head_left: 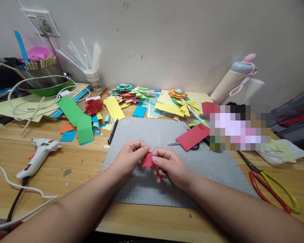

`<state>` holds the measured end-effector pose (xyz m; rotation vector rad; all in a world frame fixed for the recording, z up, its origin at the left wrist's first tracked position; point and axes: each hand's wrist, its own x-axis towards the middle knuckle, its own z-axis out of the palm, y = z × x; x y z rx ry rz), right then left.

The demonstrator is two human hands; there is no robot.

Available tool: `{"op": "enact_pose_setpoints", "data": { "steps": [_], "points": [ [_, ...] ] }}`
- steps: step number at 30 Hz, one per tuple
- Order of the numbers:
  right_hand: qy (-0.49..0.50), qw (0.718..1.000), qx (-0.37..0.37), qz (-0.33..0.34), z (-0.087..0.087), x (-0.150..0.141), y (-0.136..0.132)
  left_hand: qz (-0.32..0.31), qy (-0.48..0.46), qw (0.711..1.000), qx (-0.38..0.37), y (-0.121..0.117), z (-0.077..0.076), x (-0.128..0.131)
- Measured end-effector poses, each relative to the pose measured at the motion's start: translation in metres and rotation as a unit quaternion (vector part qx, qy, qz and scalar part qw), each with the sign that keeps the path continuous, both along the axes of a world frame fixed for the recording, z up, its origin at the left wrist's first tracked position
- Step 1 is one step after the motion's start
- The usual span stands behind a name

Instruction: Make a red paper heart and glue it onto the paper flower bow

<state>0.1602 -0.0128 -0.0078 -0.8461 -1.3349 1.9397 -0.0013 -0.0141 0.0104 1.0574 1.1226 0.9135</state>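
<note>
Between my two hands is a small piece of red paper (147,160), held above the grey cutting mat (131,135). My left hand (131,154) pinches its upper left edge between thumb and fingers. On the other side, my right hand (171,164) grips the paper with the thumb on top and the fingers curled beneath. A red paper rectangle (192,136) lies at the mat's far right, partly over a pair of scissors (174,143). A black pen (112,132) rests by the mat's left edge.
A white glue gun (40,156) with its cable lies at left. Large red-and-yellow-handled scissors (271,190) lie at right. Behind are green paper strips (77,116), a crumpled red paper flower (93,106), layered paper flowers (177,93), a cup of glue sticks (93,79) and a leaning bottle (230,79).
</note>
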Motion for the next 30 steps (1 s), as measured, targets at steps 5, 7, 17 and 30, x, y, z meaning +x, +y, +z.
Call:
{"op": "enact_pose_setpoints", "data": {
  "steps": [5,7,17,30],
  "points": [
    [-0.006,0.999,0.025,-0.035,0.0023,-0.002,-0.001,0.021,-0.051,0.998,0.0,0.0021,-0.0011,-0.0012],
    [-0.007,0.996,0.039,-0.074,0.0027,-0.0026,-0.001,0.047,-0.09,0.995,-0.007,0.0023,-0.0007,-0.0009],
    [-0.025,0.988,0.073,-0.132,0.0007,-0.0038,-0.0019,0.075,-0.003,0.995,0.065,-0.004,-0.001,0.0076],
    [-0.043,0.984,0.101,-0.139,0.0009,-0.0049,-0.0024,0.064,-0.042,0.994,0.076,-0.0058,-0.0045,0.0077]
  ]
}}
